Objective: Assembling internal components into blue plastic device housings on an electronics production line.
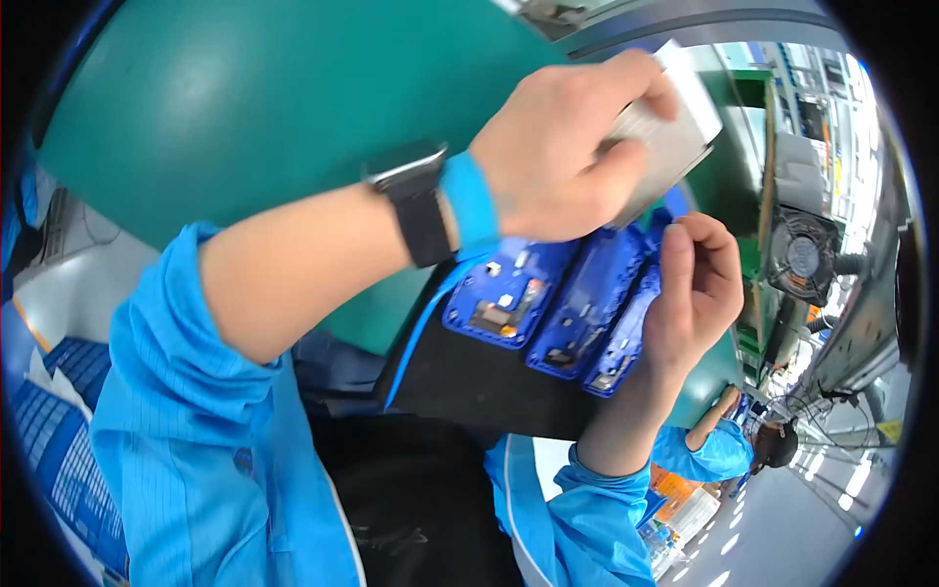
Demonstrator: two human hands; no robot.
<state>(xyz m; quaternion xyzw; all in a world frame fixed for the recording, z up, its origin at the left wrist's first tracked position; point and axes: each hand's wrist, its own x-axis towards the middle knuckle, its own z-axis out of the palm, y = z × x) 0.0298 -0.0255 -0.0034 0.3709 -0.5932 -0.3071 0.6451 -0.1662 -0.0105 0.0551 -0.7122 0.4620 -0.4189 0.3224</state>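
Pinching a pale flat sheet (675,142), the left hand (562,152) was near the far end of three blue plastic casings (577,318) on a black mat (479,386); the right hand (699,289) curled beside them, its hold unclear.

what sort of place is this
Probably an electronics assembly workshop: blue casings with small components inside lie on a black surface, a corded blue strap circles the left wrist, and another blue-sleeved person is nearby.
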